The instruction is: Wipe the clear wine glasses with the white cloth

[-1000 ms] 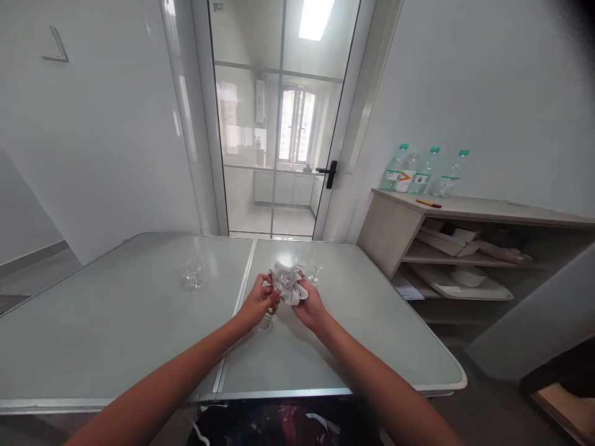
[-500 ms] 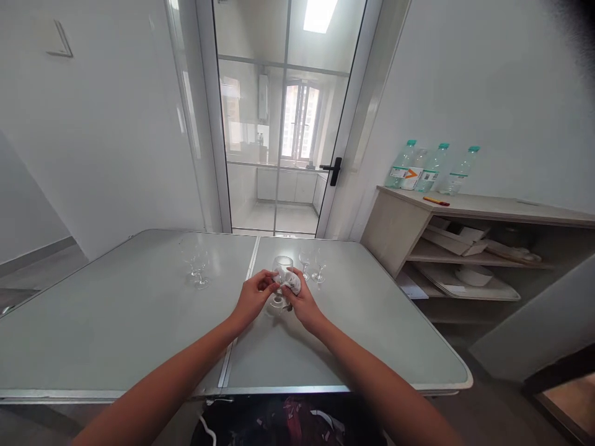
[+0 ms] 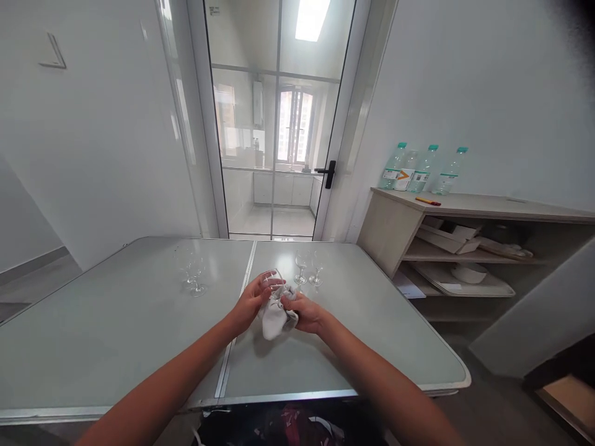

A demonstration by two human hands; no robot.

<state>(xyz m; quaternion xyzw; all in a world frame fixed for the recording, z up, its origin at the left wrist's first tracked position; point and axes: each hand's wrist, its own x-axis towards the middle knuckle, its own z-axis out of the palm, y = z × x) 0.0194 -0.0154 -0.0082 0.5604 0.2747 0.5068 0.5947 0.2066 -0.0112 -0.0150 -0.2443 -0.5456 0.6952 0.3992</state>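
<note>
My left hand point(image 3: 253, 297) is closed around the bowl of a clear stemmed glass point(image 3: 274, 278), which leans over the middle of the table. A pale cloth point(image 3: 275, 319) is bunched in my right hand point(image 3: 303, 310) and pressed to the lower part of the glass. The cloth hides the stem and foot, and one end of it hangs down. Just beyond my hands stand two more stemmed glasses, a nearer one point(image 3: 300, 267) and one to its right point(image 3: 317, 272). Further left are another pair, one in front point(image 3: 198, 277) and one behind point(image 3: 187, 269).
A metal seam point(image 3: 236, 322) runs across the grey table point(image 3: 372, 328). To the right, a wooden shelf unit point(image 3: 465, 203) carries several plastic bottles point(image 3: 421, 173) and a small orange-red stick point(image 3: 428, 201). Behind the table is a glass door point(image 3: 274, 148) with a black handle point(image 3: 330, 174).
The glass has gone from upright to tilted. The cloth now hangs lower and looks more spread out, wrapped about the lower part of the glass. The camera view has shifted slightly.
</note>
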